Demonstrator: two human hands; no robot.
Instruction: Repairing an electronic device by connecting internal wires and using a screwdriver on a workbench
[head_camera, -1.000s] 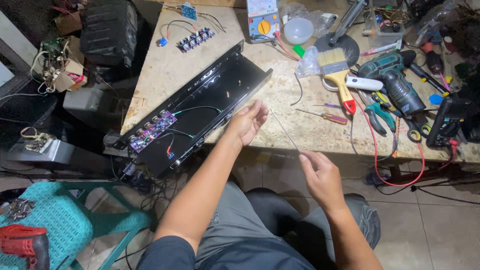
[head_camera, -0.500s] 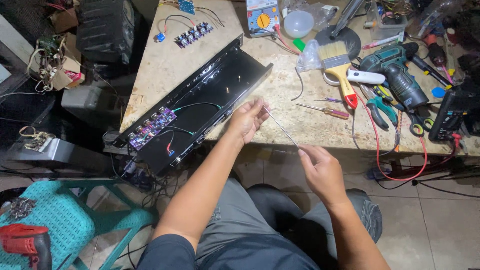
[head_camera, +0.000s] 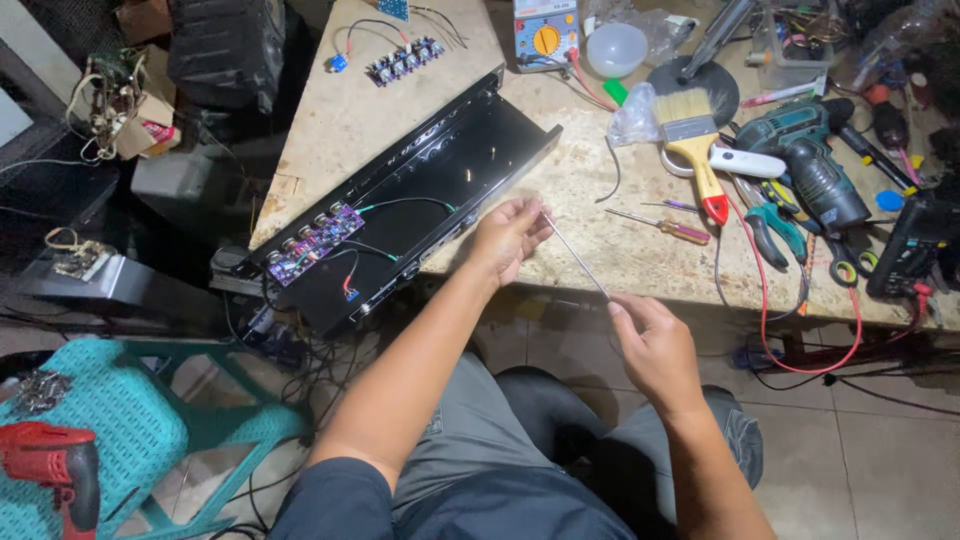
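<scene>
At the far left a red drill (head_camera: 45, 470) lies on a teal plastic stool (head_camera: 120, 420) beside your knee, well apart from the work. Next comes the black metal chassis (head_camera: 400, 200), set slantwise across the edge of the pale workbench (head_camera: 600, 190), with a purple circuit board (head_camera: 312, 241) and thin wires inside it toward its near end. Just right of the chassis your left hand (head_camera: 508, 237) hovers at the bench edge, fingers curled and pinching the upper end of a thin grey wire (head_camera: 577, 258). That wire runs taut, slanting down to the right, to your right hand (head_camera: 655, 350), which sits below the bench edge over your lap with thumb and forefinger pressed together on the lower end. Farther right on the bench lie a small yellow-handled screwdriver (head_camera: 668, 227), a paintbrush (head_camera: 693, 145) with a yellow and red handle, a green cordless drill (head_camera: 815, 160) and green-handled pliers (head_camera: 775, 230).
</scene>
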